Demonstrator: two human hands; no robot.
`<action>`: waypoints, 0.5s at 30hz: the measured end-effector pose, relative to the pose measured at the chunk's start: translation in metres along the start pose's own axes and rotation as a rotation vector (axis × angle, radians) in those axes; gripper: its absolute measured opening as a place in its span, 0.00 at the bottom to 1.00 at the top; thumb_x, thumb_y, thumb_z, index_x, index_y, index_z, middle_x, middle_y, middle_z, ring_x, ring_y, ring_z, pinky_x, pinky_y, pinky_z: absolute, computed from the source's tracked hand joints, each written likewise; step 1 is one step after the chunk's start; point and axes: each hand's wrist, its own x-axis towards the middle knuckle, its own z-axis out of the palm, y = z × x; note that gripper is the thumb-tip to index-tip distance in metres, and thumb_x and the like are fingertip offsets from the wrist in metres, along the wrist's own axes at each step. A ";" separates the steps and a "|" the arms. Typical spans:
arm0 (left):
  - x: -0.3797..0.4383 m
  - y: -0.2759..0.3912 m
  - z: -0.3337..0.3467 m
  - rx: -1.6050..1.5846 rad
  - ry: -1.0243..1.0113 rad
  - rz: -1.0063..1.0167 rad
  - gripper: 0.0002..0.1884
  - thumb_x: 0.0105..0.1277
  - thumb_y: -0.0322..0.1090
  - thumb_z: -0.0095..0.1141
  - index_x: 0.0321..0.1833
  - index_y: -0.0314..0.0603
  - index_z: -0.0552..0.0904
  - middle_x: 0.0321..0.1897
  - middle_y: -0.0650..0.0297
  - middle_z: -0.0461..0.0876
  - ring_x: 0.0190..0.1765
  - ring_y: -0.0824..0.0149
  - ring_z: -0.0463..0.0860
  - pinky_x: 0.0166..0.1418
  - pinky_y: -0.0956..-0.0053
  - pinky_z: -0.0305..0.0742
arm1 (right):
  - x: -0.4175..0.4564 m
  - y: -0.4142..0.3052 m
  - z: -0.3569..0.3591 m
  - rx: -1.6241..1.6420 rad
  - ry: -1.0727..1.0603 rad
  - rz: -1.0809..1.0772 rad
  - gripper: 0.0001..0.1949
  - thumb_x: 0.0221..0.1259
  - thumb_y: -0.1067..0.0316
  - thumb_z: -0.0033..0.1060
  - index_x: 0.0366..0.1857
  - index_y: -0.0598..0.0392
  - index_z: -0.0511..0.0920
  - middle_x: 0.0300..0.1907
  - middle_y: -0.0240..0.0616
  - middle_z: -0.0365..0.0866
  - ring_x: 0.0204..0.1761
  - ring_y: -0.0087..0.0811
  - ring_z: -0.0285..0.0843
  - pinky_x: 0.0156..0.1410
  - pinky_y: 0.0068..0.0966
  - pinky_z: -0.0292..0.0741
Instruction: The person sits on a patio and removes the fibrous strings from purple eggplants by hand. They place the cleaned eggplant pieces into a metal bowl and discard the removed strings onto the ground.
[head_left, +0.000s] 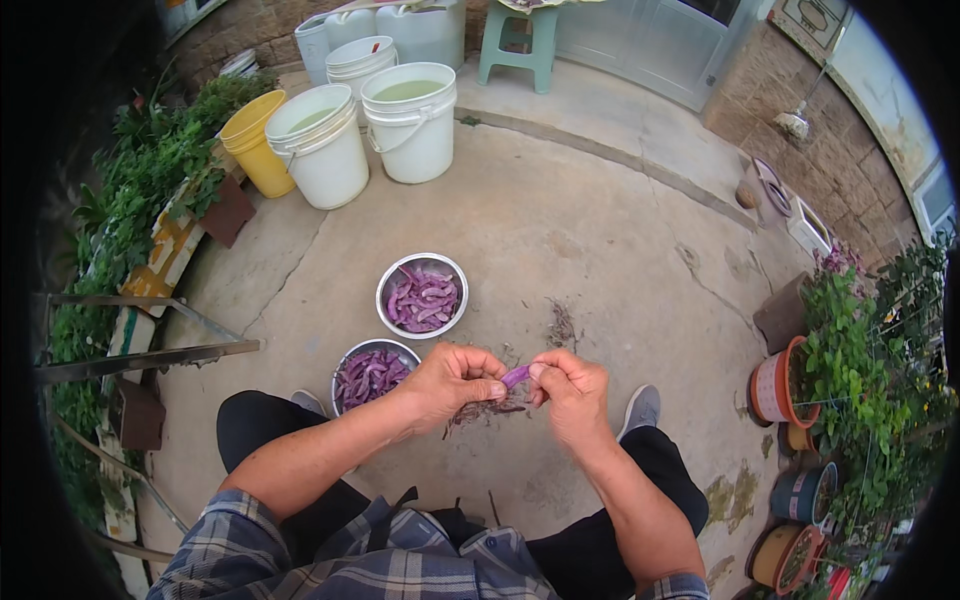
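A purple bean pod (515, 376) is held between my two hands. The thumb and fingers of my left hand (457, 379) pinch its left end, and my right hand (570, 381) grips its right end. Two round metal bowls are on the concrete left of my hands. The farther bowl (463, 309) holds many purple pods (422, 298). The nearer bowl (337, 401) holds darker purple pods (371, 377) and is partly hidden by my left forearm. Dark plant scraps (480, 412) lie on the ground beneath my hands, with another small heap (561, 328) farther out.
White plastic buckets (322, 169) with greenish liquid and a yellow bucket (259, 150) stand at the back left. A green stool (517, 45) is on the raised concrete step. Potted plants (780, 382) line the right side; a metal frame (150, 360) juts in at left.
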 end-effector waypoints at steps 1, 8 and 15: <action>0.001 -0.001 -0.002 -0.003 -0.011 -0.008 0.06 0.66 0.27 0.66 0.44 0.34 0.86 0.34 0.66 0.87 0.37 0.78 0.82 0.42 0.82 0.76 | 0.001 0.000 -0.001 0.024 0.016 0.000 0.05 0.66 0.76 0.58 0.35 0.65 0.83 0.24 0.33 0.80 0.24 0.21 0.75 0.31 0.20 0.73; 0.004 -0.003 -0.004 -0.097 0.006 -0.032 0.07 0.66 0.25 0.65 0.45 0.34 0.86 0.34 0.63 0.88 0.36 0.75 0.84 0.43 0.79 0.79 | 0.003 -0.001 0.004 0.054 0.108 0.009 0.05 0.65 0.74 0.61 0.35 0.64 0.85 0.23 0.30 0.80 0.23 0.17 0.73 0.29 0.18 0.70; 0.005 0.001 -0.012 -0.358 0.098 -0.039 0.05 0.69 0.29 0.63 0.44 0.38 0.84 0.34 0.64 0.87 0.37 0.70 0.86 0.43 0.74 0.80 | 0.007 0.005 -0.001 -0.169 -0.023 0.053 0.11 0.68 0.69 0.58 0.44 0.65 0.85 0.35 0.36 0.86 0.36 0.23 0.82 0.42 0.21 0.76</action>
